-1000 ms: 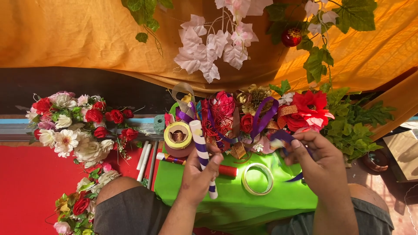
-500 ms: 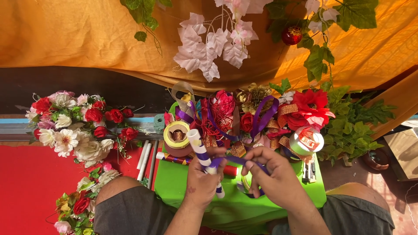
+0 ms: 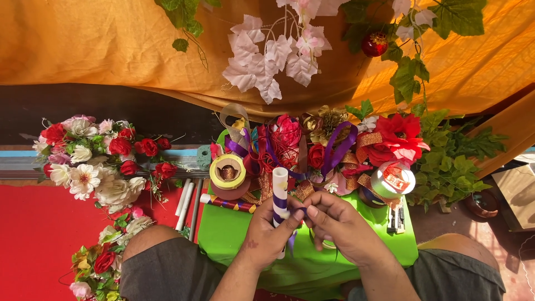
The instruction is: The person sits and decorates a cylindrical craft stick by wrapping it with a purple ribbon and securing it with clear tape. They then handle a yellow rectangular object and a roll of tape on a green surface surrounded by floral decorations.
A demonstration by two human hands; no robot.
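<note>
- Over the green cloth on our lap, in the head view, we are gripping a white tube upright with our left hand, its fingers curling shut around the lower part.
- We are pinching a purple ribbon with our right hand, thumb and forefinger pressing together right beside the tube, the other fingers bending loosely.
- Compared with 1 second ago, our right hand is no longer out near the red poinsettia; it is now sitting against the left, and the tube is standing straighter.
- We judge that this means the ribbon is being drawn tight around the tube, since 2 or 3 purple bands are already spiralling over its smooth white surface.
- Behind the tube we are seeing a flat yellow ribbon spool, round with a shiny bronze core, and a silvery spool to the right, both well apart from our hands.
- Glossy ribbon loops in purple, red and gold are crowding the middle, mixing with soft fabric roses.
- To the left, a bunch of red and white cloth flowers is lying on the red mat, beside 2 plain white tubes.
- Above, an orange drape is hanging in soft folds with pale pink leaves dangling in front.
</note>
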